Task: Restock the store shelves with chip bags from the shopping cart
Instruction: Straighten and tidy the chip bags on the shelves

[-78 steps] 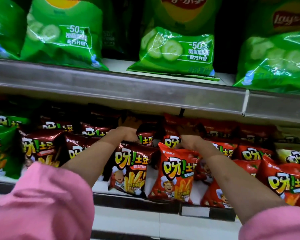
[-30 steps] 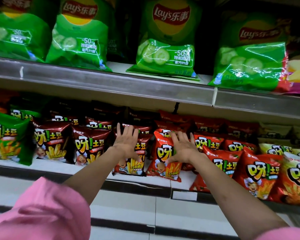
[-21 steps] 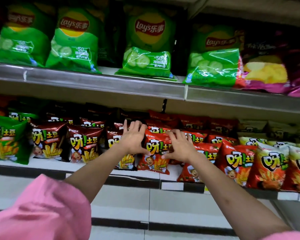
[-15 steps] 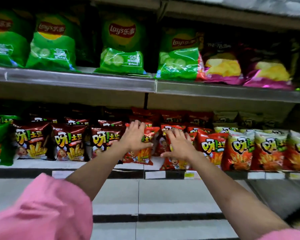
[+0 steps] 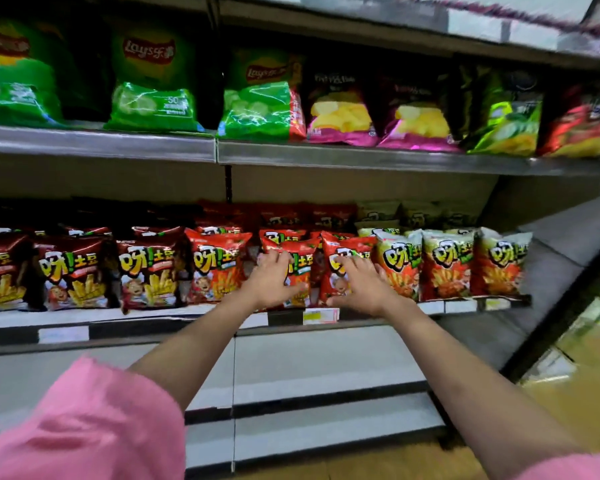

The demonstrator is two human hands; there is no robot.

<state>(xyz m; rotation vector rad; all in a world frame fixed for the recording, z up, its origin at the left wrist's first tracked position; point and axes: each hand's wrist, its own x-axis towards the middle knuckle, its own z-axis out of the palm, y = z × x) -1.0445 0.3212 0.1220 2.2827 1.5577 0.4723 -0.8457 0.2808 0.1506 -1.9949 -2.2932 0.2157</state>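
Small fry-snack bags stand in rows on the lower shelf (image 5: 146,318): dark red ones (image 5: 73,275) at the left, bright red ones in the middle, pale green-topped ones (image 5: 445,265) at the right. My left hand (image 5: 272,280) lies with spread fingers against a bright red bag (image 5: 300,271). With its fingers spread too, my right hand (image 5: 359,284) rests on the neighbouring red bag (image 5: 345,251). Neither hand grips anything. The shopping cart is out of view.
The upper shelf (image 5: 326,157) carries big green Lay's bags (image 5: 153,84), pink-and-yellow bags (image 5: 342,112) and others further right. The shelving unit ends at the right, where yellowish floor (image 5: 582,382) shows. Pale base panels run below the lower shelf.
Both hands came out of the back of the shelf and now lie flat on the front red bags. The view has swung right and pulled back, showing the shelf's right end.
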